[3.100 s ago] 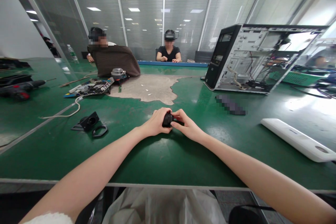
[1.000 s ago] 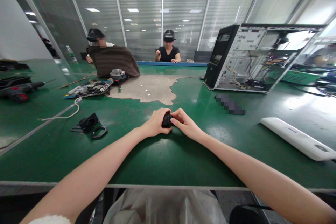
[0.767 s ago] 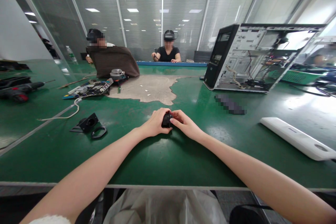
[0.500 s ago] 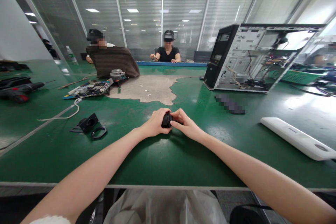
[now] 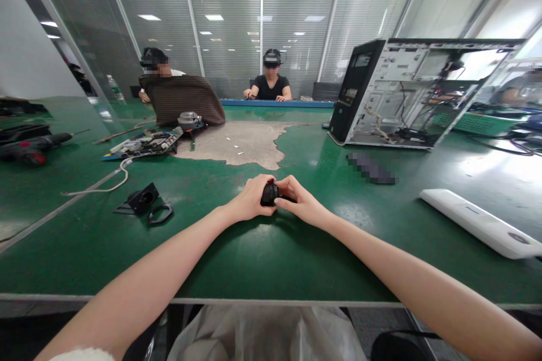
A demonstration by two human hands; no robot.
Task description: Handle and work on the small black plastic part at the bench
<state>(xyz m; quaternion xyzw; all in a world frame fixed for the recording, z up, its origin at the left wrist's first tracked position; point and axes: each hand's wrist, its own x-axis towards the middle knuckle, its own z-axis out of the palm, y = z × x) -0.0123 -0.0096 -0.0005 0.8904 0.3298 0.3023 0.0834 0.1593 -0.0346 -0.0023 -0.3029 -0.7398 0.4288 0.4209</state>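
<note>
Just above the green tabletop, my two hands meet around a small black rounded part (image 5: 268, 196), whose exact kind I cannot make out. My left hand (image 5: 249, 197) wraps it from the left side. From the right, my right hand (image 5: 297, 198) pinches its near end between thumb and fingers. Much of the part is hidden by the fingers. To the left lie a black bracket with a round opening (image 5: 144, 197) and a black ring (image 5: 160, 214), both apart from my hands.
An open computer case (image 5: 359, 93) stands at the right, behind a dark pixelated object (image 5: 370, 169) and a long white device (image 5: 478, 220). Leftward are a circuit board (image 5: 146, 144), a white cable (image 5: 121, 177) and a power drill (image 5: 31, 146). People sit across the table.
My right thumb and fingers have shifted very slightly on the black part, which has turned a little. Both arms stay where they were.
</note>
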